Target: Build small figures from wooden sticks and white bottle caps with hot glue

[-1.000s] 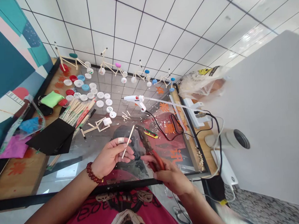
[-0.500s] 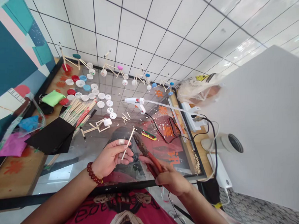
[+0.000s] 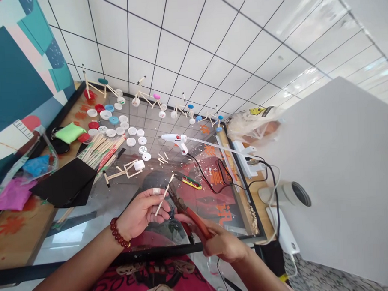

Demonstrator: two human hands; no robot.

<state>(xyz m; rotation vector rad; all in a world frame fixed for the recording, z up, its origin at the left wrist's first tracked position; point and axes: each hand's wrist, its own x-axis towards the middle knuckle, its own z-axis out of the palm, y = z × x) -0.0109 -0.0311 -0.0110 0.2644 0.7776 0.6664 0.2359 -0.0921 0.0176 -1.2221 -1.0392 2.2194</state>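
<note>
Between the thumb and fingers of my left hand is a thin wooden stick, tilted with its upper end to the right. My right hand grips the red handles of a pair of pliers. The pliers' dark jaws lie close to the stick's upper part; whether they touch it I cannot tell. Beyond the hands, a yellow and green utility knife lies on the glass tabletop. A small stick frame with a white bottle cap lies to the left, near several short cut sticks.
A white glue gun lies mid-table, its black cord running right to a power strip. Bottle caps, a bundle of sticks and black sheets are at left. Several small stick-and-cap models line the back edge.
The pliers have moved left toward the stick, and their handles are spread wider. My left hand and the stick sit slightly lower and further left in view, which has also shifted.
</note>
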